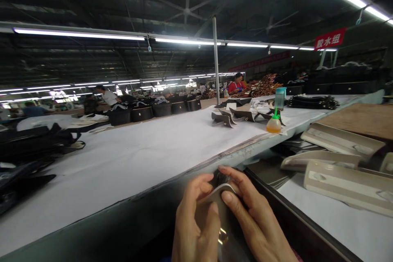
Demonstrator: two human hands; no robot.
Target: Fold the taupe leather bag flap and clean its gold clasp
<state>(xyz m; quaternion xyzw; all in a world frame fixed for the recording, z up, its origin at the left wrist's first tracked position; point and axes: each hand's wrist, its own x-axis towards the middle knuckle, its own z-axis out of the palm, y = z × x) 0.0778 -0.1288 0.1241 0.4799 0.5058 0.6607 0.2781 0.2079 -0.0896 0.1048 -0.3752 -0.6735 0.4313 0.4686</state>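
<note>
A dark, leather-like bag piece point(233, 231) with a pale edge and a gold metal fitting point(223, 236) is held low in front of me. My left hand point(195, 223) grips its left side, thumb on the near face and fingers curled behind. On the right edge, near the rounded top, my right hand point(262, 219) presses with its thumb, its other fingers reaching over the back. A small dark shape shows behind the top edge between my fingertips; I cannot make out what it is.
Beyond my hands runs a long white-covered table point(138, 172) carrying dark flaps point(245, 114), a squeeze bottle point(273, 125) of amber liquid and a teal-lidded bottle point(280, 100). Beige panels point(346, 184) lie at right. Black bags point(141, 114) line the far side. A person in red point(236, 86) sits farther back.
</note>
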